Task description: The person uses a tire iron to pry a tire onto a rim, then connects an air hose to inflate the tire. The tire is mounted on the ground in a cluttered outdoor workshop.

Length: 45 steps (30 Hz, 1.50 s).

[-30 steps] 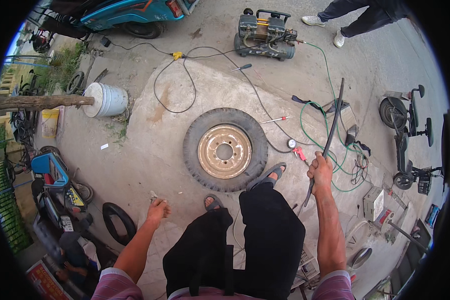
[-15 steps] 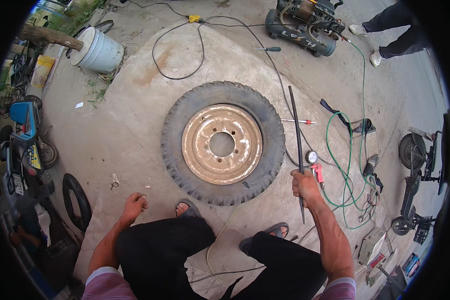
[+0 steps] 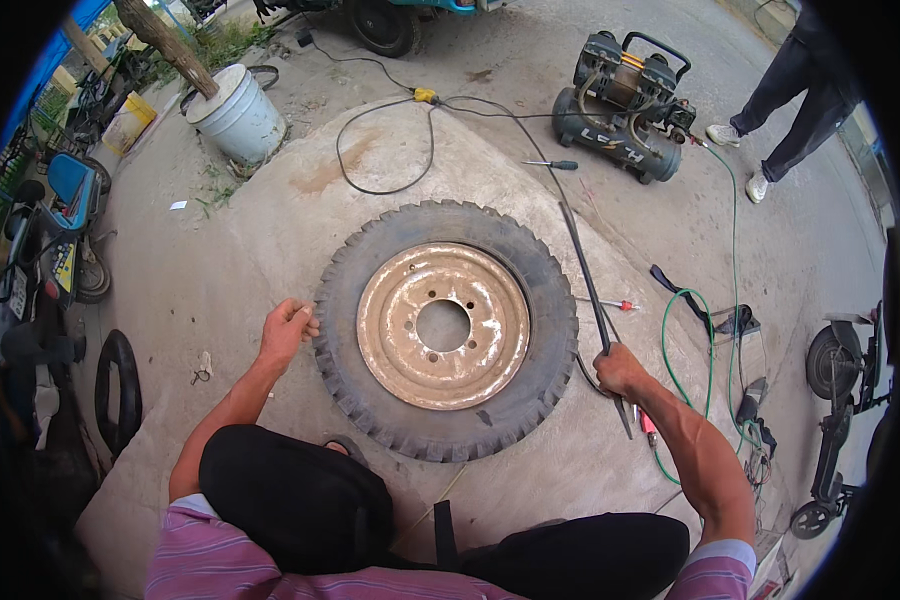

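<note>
A knobby black tyre (image 3: 335,300) with a rusty, paint-worn steel rim (image 3: 390,345) lies flat on the concrete before my knees. My right hand (image 3: 622,372) is wrapped round a long dark metal tyre lever (image 3: 582,265), to the right of the tyre. The lever slants, its upper end pointing away and its tapered end below my fist. At the tyre's left edge is my left hand (image 3: 290,328), fingers curled and no object visible in them. Whether its fingertips touch the tread I cannot tell.
An air compressor (image 3: 620,135) stands far right near a person's legs (image 3: 795,105). A green hose (image 3: 667,350) and dark cables trail on the right. A screwdriver (image 3: 560,165) lies beyond the tyre. Also around are a white bucket (image 3: 238,118), an inner tube (image 3: 118,390) and a scooter (image 3: 830,420).
My left hand has moved up and right to the tyre's edge. The right hand still grips the tyre lever, which is slightly more slanted. The view has tilted up, with my body leaning forward.
</note>
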{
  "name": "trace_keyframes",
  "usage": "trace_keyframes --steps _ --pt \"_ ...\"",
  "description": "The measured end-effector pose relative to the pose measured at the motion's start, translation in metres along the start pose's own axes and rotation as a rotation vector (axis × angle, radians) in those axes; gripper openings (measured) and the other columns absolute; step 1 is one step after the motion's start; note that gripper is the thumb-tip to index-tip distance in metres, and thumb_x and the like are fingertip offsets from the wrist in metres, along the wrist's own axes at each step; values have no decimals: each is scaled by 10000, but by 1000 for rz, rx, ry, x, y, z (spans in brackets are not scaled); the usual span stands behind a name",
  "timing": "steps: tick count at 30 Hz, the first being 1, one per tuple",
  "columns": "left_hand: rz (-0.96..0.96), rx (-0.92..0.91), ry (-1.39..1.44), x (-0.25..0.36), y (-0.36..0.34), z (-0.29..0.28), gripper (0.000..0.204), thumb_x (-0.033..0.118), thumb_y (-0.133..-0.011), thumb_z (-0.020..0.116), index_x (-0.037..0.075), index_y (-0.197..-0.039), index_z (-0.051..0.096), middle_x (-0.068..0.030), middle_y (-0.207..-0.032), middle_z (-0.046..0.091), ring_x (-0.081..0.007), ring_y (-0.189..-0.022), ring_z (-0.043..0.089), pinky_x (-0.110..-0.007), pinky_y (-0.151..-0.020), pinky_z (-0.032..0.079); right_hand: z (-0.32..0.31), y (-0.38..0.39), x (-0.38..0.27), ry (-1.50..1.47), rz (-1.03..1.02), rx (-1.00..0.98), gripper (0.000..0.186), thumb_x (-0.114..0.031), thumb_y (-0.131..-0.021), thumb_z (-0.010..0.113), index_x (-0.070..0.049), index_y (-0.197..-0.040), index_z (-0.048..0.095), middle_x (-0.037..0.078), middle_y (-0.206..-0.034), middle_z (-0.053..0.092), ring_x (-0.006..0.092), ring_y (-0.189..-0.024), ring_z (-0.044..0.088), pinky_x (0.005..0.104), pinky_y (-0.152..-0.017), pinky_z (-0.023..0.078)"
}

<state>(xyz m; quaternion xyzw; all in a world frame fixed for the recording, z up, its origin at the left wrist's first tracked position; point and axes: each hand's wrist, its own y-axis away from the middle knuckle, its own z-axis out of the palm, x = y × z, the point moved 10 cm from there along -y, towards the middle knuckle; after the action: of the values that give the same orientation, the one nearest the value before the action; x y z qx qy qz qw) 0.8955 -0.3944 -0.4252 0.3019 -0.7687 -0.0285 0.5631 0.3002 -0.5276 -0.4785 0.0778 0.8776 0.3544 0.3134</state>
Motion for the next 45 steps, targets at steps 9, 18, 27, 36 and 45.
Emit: trace_keyframes --steps 9,18,27,36,45 --pt "97 7 -1 -9 14 -29 224 195 -972 529 -3 -1044 603 -66 -827 649 -122 -699 610 -254 -628 483 -197 62 -72 -718 -199 369 153 -182 -943 525 -157 -808 458 -107 -561 319 16 -416 273 241 -372 226" --pt "54 22 60 -31 -9 -15 218 190 -965 541 -3 -1041 608 -66 -819 648 -130 -695 610 -272 -621 472 42 38 -6 -205 -36 136 130 -136 -886 473 -31 -818 510 124 -666 544 205 -484 550 371 -416 413" --pt "42 -60 83 33 -2 18 261 242 -977 524 6 -1046 612 -65 -858 651 -133 -738 623 -266 -659 486 14 116 -101 -567 -233 82 119 -153 -920 504 -41 -923 467 27 -656 486 109 -493 465 272 -431 384" --pt "-210 -327 755 86 60 120 455 454 -1017 407 27 -1109 534 -78 -864 631 -248 -783 633 -399 -736 513 163 180 -213 114 -667 -335 350 -254 -922 548 58 -1069 490 329 -873 618 483 -872 617 522 -767 472" --pt "19 47 751 86 6 -57 406 416 -1020 430 22 -1053 522 -45 -690 541 -163 -506 493 -357 -504 443 178 147 -177 226 -596 -468 478 -434 -926 526 10 -1084 609 211 -962 681 369 -955 650 434 -844 495"
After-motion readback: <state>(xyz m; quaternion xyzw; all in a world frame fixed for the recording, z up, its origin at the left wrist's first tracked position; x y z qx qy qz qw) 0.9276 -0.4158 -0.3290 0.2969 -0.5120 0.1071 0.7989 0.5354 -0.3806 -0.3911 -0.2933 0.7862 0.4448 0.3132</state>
